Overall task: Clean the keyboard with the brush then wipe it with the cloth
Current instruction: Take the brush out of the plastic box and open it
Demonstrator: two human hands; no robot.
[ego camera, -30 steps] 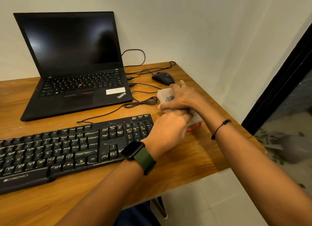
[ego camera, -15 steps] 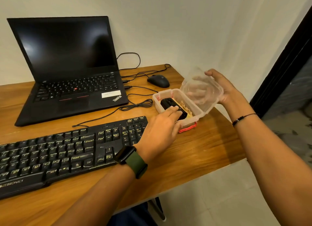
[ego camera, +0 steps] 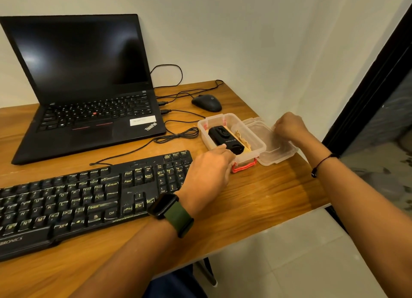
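A dusty black keyboard [ego camera: 84,199] lies on the wooden desk [ego camera: 256,199]. To its right stands an open clear plastic box [ego camera: 256,150] with a red latch [ego camera: 244,166]. Inside it lies a black brush case [ego camera: 225,139] on top of a yellow cloth [ego camera: 244,145]. My left hand [ego camera: 207,173] grips the box's near rim, fingers beside the black case. My right hand [ego camera: 289,126] holds the clear lid [ego camera: 273,146], which lies flat on the desk right of the box.
An open black laptop [ego camera: 84,92] stands behind the keyboard. A black mouse [ego camera: 207,102] and loose cables [ego camera: 178,136] lie behind the box. The desk's right edge runs close to the lid, with tiled floor [ego camera: 289,264] below.
The box went from closed under both hands to open. My right hand lifted the lid off and has set it down flat on the desk right of the box.
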